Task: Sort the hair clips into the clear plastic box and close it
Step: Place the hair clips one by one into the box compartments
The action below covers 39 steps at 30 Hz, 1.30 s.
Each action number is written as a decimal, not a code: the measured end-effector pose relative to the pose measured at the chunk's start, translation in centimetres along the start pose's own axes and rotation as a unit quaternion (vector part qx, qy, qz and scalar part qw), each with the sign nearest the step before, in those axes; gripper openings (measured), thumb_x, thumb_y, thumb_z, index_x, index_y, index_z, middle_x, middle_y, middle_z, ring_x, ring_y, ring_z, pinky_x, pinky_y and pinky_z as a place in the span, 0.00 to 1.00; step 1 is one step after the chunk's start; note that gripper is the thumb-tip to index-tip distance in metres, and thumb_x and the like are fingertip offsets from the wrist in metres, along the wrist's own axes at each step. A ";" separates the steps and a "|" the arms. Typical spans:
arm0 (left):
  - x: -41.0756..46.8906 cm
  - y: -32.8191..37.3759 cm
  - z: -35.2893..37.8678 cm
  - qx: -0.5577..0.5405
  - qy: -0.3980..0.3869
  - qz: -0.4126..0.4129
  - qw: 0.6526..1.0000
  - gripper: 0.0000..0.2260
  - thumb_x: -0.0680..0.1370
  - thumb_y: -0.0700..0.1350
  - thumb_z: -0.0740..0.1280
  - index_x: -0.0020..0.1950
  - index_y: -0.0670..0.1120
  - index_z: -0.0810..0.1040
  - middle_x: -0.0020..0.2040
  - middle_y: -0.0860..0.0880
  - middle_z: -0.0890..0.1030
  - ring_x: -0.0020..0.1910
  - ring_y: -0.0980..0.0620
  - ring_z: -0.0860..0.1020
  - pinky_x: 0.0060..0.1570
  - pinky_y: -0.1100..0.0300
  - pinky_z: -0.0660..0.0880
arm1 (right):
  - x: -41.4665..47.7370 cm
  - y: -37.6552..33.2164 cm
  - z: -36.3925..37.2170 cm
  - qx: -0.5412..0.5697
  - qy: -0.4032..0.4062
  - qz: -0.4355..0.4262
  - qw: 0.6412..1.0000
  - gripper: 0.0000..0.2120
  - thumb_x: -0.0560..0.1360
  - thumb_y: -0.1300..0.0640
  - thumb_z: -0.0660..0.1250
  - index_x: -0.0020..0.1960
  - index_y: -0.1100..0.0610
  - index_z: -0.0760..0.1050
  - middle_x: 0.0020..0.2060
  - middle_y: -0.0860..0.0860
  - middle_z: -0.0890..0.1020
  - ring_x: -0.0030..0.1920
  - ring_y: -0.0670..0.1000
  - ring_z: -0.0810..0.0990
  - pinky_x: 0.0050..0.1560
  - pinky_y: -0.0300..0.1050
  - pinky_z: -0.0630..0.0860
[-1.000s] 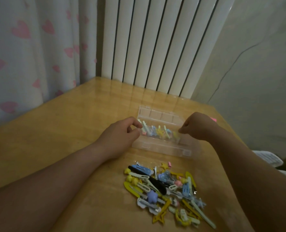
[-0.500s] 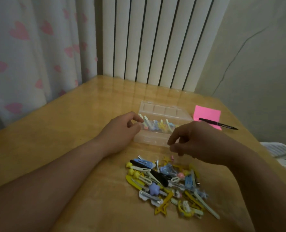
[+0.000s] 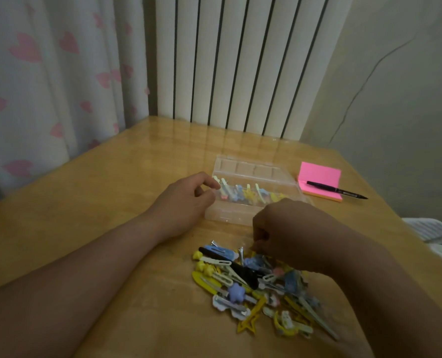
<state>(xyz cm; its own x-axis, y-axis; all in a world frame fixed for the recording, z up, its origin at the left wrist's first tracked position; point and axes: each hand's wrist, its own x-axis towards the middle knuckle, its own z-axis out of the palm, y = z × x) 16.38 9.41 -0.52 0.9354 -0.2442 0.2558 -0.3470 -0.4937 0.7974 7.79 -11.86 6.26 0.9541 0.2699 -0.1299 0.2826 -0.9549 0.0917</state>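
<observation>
A clear plastic box point(image 3: 240, 167) lies open in the middle of the wooden table, its lid tipped back. Several coloured hair clips point(image 3: 243, 193) stand in a row inside it. My left hand point(image 3: 186, 202) rests against the box's left end, thumb and forefinger touching its corner. Nearer to me lies a loose pile of hair clips point(image 3: 240, 288) in yellow, blue, white and black. My right hand point(image 3: 289, 231) hovers over the far edge of that pile, fingers curled down onto the clips. Whether it holds one is hidden.
A pink sticky-note pad point(image 3: 318, 177) with a black pen point(image 3: 336, 189) across it lies right of the box. A white radiator point(image 3: 240, 60) and a heart-print curtain point(image 3: 54, 73) stand behind the table point(image 3: 85, 202). The table's right edge runs close to my right forearm.
My right hand has left the box's right end and come down toward me onto the top of the loose pile. My left hand stays at the box.
</observation>
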 end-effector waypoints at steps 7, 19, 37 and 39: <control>0.1 0.0 0.1 0.003 0.001 0.005 1.000 0.07 0.84 0.52 0.65 0.59 0.58 0.82 0.37 0.52 0.78 0.32 0.60 0.73 0.39 0.54 0.71 | 0.2 -0.7 0.1 -0.052 -0.011 0.002 0.999 0.05 0.77 0.53 0.74 0.53 0.49 0.84 0.45 0.48 0.82 0.45 0.51 0.84 0.49 0.51 0.85; -0.2 0.2 -0.1 -0.001 -0.004 0.001 1.000 0.07 0.85 0.52 0.65 0.60 0.57 0.81 0.38 0.53 0.78 0.33 0.62 0.74 0.38 0.57 0.70 | -0.6 0.1 -0.8 0.022 -0.021 0.015 0.999 0.08 0.78 0.49 0.69 0.46 0.52 0.84 0.40 0.50 0.84 0.40 0.48 0.82 0.44 0.48 0.84; 0.0 0.0 0.1 -0.016 -0.006 -0.003 1.000 0.07 0.85 0.51 0.65 0.60 0.57 0.81 0.37 0.54 0.76 0.33 0.60 0.74 0.38 0.57 0.69 | 4.6 10.4 -0.4 0.261 0.217 0.194 0.920 0.05 0.78 0.55 0.75 0.43 0.52 0.85 0.37 0.49 0.86 0.39 0.51 0.84 0.38 0.45 0.79; 0.0 0.2 0.1 -0.014 -0.007 -0.002 1.000 0.07 0.84 0.52 0.65 0.60 0.57 0.81 0.39 0.53 0.77 0.35 0.58 0.74 0.39 0.57 0.70 | 5.8 11.0 -0.2 0.187 0.159 0.190 0.951 0.04 0.78 0.52 0.74 0.47 0.51 0.86 0.41 0.48 0.86 0.41 0.48 0.83 0.40 0.45 0.77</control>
<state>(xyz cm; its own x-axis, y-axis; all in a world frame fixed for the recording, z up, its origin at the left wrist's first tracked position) 16.29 9.21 -0.48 0.9356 -0.2537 0.2454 -0.3411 -0.4710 0.8135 16.50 -20.76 6.71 0.9790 -0.1362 0.1520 -0.0870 -0.9522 -0.2928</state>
